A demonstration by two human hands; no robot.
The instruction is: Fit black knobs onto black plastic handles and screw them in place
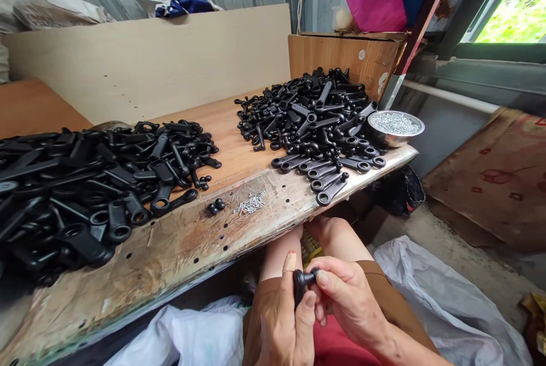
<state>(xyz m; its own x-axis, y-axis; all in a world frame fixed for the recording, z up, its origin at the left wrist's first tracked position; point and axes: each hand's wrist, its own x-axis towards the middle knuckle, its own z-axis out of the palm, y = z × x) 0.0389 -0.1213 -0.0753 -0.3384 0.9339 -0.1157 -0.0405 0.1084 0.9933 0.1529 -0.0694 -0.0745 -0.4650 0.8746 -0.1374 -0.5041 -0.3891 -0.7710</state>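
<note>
Above my lap, a small black crank handle (pixel 301 285) is held between both hands. My left hand (pixel 281 315) is closed around its wider end, thumb and fingers pressed against it. At the knob end, my right hand (pixel 352 295) pinches with thumb and forefinger; its other fingers curl underneath. On the bench edge in front are small metal pins (pixel 250 203) in a loose heap, with several round black knobs (pixel 216 206) beside them. Several finished-looking black crank handles (pixel 327 188) lie side by side farther right.
A big heap of black handles (pixel 81 184) covers the bench's left part; another heap (pixel 305 113) stands at the back right. A metal bowl (pixel 390 139) full of small pins sits at the right corner. White sacks (pixel 443 292) lie beside my legs, below the worn bench edge (pixel 170 258).
</note>
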